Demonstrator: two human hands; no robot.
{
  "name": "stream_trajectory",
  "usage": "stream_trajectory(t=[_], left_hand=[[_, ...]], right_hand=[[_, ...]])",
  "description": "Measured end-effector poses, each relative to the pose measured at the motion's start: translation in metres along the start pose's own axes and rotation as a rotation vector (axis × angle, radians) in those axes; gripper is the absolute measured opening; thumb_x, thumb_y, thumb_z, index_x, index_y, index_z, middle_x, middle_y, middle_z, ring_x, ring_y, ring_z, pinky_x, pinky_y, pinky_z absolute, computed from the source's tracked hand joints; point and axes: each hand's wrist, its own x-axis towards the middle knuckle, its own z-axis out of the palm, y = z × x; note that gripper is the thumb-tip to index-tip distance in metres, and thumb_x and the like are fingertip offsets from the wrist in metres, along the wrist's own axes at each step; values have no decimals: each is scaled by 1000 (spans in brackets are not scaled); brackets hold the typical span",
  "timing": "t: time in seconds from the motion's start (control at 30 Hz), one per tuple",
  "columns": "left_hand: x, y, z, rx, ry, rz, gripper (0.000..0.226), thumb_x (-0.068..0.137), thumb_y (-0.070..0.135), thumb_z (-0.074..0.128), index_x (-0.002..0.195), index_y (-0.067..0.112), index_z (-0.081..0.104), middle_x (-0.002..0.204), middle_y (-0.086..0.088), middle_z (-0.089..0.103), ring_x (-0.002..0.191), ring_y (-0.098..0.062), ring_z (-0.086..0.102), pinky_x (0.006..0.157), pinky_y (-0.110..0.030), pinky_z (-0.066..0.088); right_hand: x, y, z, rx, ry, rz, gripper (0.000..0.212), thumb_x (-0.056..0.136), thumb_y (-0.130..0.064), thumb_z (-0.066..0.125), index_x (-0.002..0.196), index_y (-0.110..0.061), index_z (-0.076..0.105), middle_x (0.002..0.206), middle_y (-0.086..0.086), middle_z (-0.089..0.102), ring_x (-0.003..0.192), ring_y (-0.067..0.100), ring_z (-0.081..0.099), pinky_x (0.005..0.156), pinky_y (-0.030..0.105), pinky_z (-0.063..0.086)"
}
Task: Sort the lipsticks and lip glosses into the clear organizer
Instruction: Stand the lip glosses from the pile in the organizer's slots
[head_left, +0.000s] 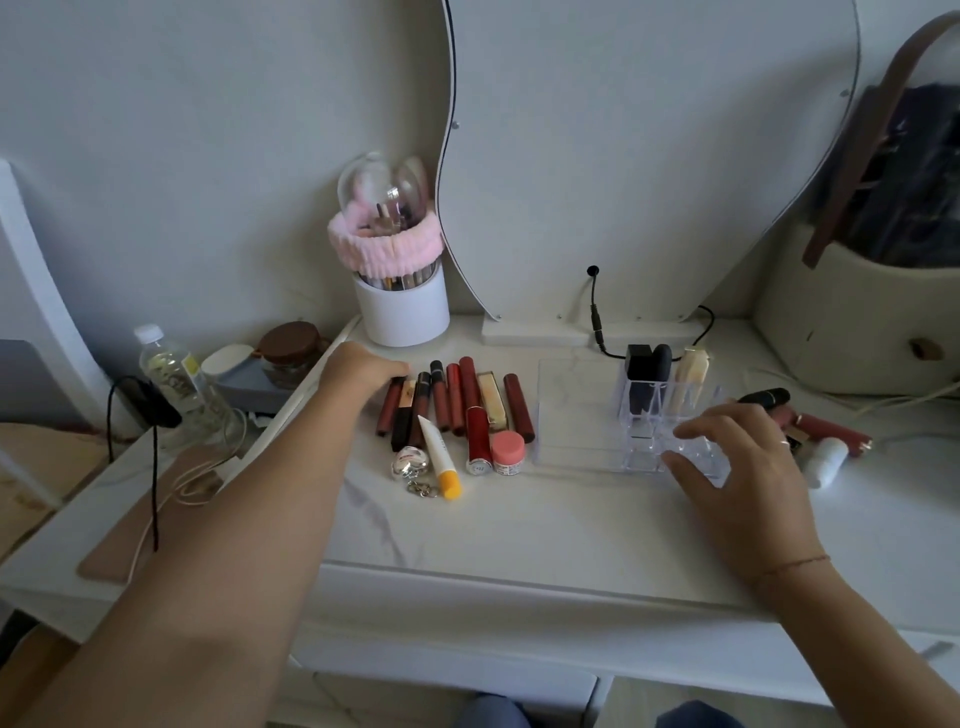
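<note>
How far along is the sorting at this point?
Early. Done: the clear organizer holds black items and a cream one in its back slots. In hand: the left hand reaches the row of lip products; the right hand rests on the organizer. Left: that whole row, plus tubes right of the organizer.

Lip glosses (470, 387) in a row, clear organizer (643, 441) alongside

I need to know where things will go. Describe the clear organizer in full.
The clear organizer looks like transparent acrylic: a low tray on the left, small square cells on the right. It stands on the white desk. Back cells hold two black tubes and a cream one. The right hand's spread fingers touch its front cells.
</note>
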Motion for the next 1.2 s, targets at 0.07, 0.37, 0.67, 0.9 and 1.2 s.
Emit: stream_trajectory(t=[0.07, 0.37, 0.67, 0.9, 1.2], left_hand=[[1, 0, 1, -50, 1, -7, 43, 55, 31, 83, 87, 6, 68, 92, -15, 71, 86, -29, 67, 81, -41, 56], [-7, 18, -35, -517, -30, 34, 28, 83, 11, 69, 106, -4, 63, 97, -20, 63, 71, -20, 59, 70, -30, 52], [-92, 89, -28, -770, -259, 367, 13, 90, 6, 60, 102, 6, 62, 88, -8, 67, 82, -17, 67, 77, -28, 58], [-114, 129, 16, -767, -387, 482, 10, 89, 8, 62, 96, 14, 62, 91, -6, 70, 90, -20, 67, 83, -31, 57], [-117, 108, 50, -603, -373, 437, 17, 86, 10, 67, 102, 13, 64, 101, -9, 69, 94, -15, 63, 85, -24, 49]], right_hand=[[1, 3, -1, 7, 19, 50, 19, 71, -13, 75, 87, -9, 66, 98, 8, 53, 92, 26, 52, 78, 35, 43], [4, 13, 4, 135, 50, 354, 48, 77, -29, 69, 118, -13, 50, 108, -1, 44, 84, 14, 47, 78, 27, 40], [5, 22, 9, 96, 33, 388, 37, 86, -27, 57, 119, -11, 55, 105, 9, 58, 83, 14, 45, 81, 25, 34], [4, 22, 8, 113, 21, 366, 32, 88, -19, 52, 120, -13, 55, 95, 4, 57, 81, 14, 46, 78, 20, 31], [4, 21, 7, 128, 13, 374, 32, 87, -18, 53, 118, -12, 56, 92, -1, 53, 82, 14, 47, 77, 23, 32]])
